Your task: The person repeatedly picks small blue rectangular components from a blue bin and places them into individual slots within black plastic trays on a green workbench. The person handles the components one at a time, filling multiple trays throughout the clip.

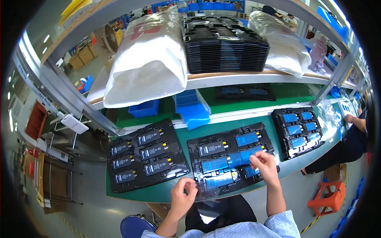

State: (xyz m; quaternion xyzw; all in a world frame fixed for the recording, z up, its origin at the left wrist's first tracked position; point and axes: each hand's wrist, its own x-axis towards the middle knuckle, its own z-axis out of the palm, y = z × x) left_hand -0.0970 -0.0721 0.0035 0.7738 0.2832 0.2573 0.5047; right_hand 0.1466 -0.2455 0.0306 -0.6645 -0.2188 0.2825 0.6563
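In front of me a black plastic tray (192, 152) holds several flat battery packs. One battery pack (213, 149) at its far left shows a bare dark face; the others, such as the near-left pack (219, 181), carry blue film. My left hand (183, 196) is closed in a pinch at the tray's near-left corner, with a clear plastic film (207, 193) at its fingertips. Over the tray's right side, my right hand (263, 163) pinches beside a blue-covered pack (248, 154). Whatever sits between its fingertips is too small to tell.
On the left lies a tray (179, 171) of dark packs; on the right, a tray (281, 146) of blue-covered packs. Blue film sheets (192, 109) hang behind. The shelf above bears stacked black trays (227, 55) and a white bag (149, 75). A co-worker's hand (349, 118) is at far right.
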